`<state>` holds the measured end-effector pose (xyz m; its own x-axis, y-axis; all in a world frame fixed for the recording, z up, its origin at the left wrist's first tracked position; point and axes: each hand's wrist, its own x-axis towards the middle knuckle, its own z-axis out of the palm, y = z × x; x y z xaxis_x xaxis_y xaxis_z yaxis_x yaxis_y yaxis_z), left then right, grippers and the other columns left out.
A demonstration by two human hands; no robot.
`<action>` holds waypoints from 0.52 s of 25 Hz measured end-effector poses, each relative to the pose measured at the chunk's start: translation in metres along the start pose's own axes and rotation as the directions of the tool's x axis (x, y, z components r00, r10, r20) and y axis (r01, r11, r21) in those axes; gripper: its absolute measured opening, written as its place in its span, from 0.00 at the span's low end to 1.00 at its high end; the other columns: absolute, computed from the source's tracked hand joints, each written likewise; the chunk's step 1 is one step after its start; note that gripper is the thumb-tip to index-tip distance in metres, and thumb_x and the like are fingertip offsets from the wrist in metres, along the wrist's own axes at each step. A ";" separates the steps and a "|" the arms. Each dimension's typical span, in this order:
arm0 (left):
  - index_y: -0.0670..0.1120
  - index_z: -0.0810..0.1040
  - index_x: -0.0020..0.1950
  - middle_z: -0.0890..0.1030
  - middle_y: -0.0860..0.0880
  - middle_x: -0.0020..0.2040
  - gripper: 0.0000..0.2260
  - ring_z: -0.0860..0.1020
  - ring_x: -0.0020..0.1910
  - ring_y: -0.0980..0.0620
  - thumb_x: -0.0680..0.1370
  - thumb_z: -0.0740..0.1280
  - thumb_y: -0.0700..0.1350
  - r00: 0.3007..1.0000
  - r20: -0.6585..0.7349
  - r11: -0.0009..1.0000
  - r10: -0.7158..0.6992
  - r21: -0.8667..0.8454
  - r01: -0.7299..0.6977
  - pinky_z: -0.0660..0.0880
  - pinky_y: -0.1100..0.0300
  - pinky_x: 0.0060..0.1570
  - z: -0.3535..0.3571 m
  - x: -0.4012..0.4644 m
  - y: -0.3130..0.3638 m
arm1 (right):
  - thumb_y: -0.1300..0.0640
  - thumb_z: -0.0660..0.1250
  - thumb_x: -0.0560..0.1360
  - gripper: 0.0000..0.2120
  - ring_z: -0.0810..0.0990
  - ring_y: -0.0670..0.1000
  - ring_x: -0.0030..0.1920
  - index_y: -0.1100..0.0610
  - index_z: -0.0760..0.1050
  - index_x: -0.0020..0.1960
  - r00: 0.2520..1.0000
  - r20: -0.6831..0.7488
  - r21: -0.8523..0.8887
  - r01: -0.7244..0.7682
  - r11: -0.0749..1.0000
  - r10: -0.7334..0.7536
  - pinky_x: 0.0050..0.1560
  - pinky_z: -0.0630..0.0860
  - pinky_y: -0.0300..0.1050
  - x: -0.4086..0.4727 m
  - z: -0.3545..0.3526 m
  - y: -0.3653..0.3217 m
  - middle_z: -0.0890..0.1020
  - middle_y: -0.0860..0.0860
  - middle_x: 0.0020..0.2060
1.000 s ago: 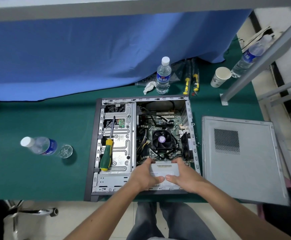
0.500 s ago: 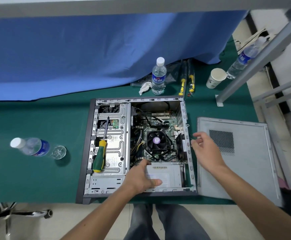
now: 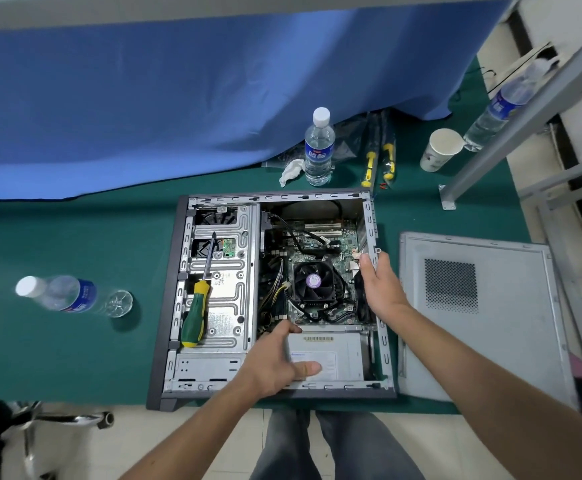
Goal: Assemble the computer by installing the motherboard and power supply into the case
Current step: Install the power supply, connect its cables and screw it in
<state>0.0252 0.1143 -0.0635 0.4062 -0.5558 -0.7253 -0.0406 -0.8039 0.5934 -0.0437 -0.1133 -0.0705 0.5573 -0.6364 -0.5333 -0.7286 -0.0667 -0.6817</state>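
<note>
A green-covered table stands before a draped blue cloth, with pale tiled floor beneath, a chrome chair base and grey metal framing at right.

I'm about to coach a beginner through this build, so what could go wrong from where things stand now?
1. The left hand grips the power supply beside loose cables; sliding it could pinch them.
2. The green screwdriver lies loose on the drive cage; jolting the case might roll it onto the motherboard.
3. The right hand grips the thin metal case edge, which might cut.
</note>
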 end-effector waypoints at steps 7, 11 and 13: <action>0.57 0.69 0.59 0.77 0.51 0.59 0.23 0.78 0.52 0.54 0.71 0.77 0.54 1.000 0.011 1.000 0.007 -0.028 -0.007 0.72 0.73 0.41 0.013 0.004 0.008 | 0.37 0.46 0.81 0.23 0.77 0.55 0.50 0.56 0.64 0.58 0.994 -0.102 -0.027 0.035 0.999 -0.037 0.49 0.69 0.49 0.002 0.009 0.014 0.75 0.49 0.46; 0.56 0.69 0.60 0.77 0.48 0.60 0.23 0.79 0.51 0.52 0.71 0.78 0.52 0.999 0.036 0.998 -0.002 -0.065 0.005 0.74 0.72 0.39 0.017 0.010 0.011 | 0.37 0.47 0.82 0.25 0.76 0.59 0.60 0.56 0.64 0.65 0.995 -0.094 -0.008 0.038 0.999 -0.039 0.58 0.71 0.54 0.005 0.008 0.015 0.77 0.56 0.59; 0.57 0.70 0.61 0.77 0.50 0.59 0.24 0.78 0.50 0.56 0.70 0.78 0.53 1.000 0.023 0.999 0.005 -0.051 -0.004 0.72 0.74 0.39 0.015 0.009 0.010 | 0.38 0.47 0.82 0.28 0.71 0.59 0.69 0.56 0.61 0.73 0.996 -0.092 0.002 0.020 1.000 -0.020 0.66 0.66 0.55 0.005 0.008 0.015 0.71 0.56 0.70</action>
<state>0.0145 0.0982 -0.0692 0.3852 -0.5646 -0.7300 0.0040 -0.7900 0.6131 -0.0484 -0.1112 -0.0875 0.5322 -0.7033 -0.4713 -0.7166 -0.0777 -0.6932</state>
